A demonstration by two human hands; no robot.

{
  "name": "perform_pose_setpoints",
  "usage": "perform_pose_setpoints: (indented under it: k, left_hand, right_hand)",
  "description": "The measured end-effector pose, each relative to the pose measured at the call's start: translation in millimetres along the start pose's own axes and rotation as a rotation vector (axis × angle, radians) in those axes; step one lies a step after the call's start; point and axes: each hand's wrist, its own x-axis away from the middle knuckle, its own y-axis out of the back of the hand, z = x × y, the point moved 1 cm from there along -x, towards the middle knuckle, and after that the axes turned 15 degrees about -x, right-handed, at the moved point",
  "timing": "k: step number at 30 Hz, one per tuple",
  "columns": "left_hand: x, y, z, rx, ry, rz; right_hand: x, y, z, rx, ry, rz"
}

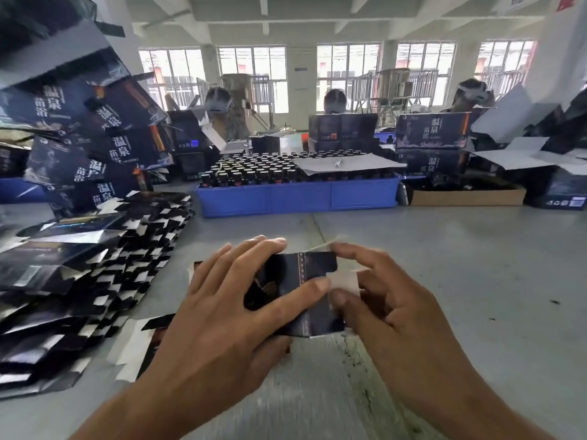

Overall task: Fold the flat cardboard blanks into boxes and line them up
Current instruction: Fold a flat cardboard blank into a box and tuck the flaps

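Two bare arms are showing, coming up from the bottom edge. No sleeves are covering them. The left hand (222, 300) and the right hand (387, 300) are wearing no gloves, rings or watch. The fingers (254, 249) are looking long, with short, plain nails.

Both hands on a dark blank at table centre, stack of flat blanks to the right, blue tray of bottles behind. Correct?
One thing is off: the stack of flat blanks lies to the left of the hands, not the right, as the head view shows. The rest holds: left hand and right hand hold the dark blank, with the blue tray of bottles behind.
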Motion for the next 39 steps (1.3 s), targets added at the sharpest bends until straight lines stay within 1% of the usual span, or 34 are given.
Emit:
perform_pose_setpoints:
  k: [3,5,9,13,18,21,24,26,28,31,33,39]
  left_hand:
    - [0,3,0,0.011,0.046,0.005]
    - [0,4,-1,0.022,0.072,0.010]
    - [1,3,-1,0.007,0.060,0.010]
    - [3,-2,0,0.015,0.054,-0.014]
    - [4,-7,-2,0.114,0.099,-0.028]
    - [4,-6,-3,0.076,0.083,-0.002]
    - [4,-5,-2,0.095,0.115,-0.007]
    - [5,-5,-1,0.102,0.138,-0.005]
    - [5,-5,-2,0.096,0.133,-0.001]
    - [5,-6,-7,0.092,0.119,-0.009]
    - [5,-7,-9,0.077,0.109,-0.011]
    - [7,-10,-11,0.034,0.083,0.009]
  right_hand:
    - [3,-1,1,0.059,-0.005,-0.022]
    - [4,-1,1,0.058,0.001,-0.045]
    - [3,0,-2,0.095,-0.017,-0.090]
    - [5,-1,-7,0.213,0.085,-0.015]
    - [3,-2,-9,0.328,0.180,-0.006]
    - [3,-1,-6,0.295,0.158,0.031]
    - [4,-2,-4,0.224,0.057,0.120]
    - [6,-4,-5,0.260,0.026,0.159]
    - [6,-5,-5,0.276,0.038,0.128]
    - [6,-3,-5,0.222,0.082,0.015]
    - [7,-3,-5,0.215,0.105,-0.028]
    - [8,-8,-3,0.206,0.103,-0.054]
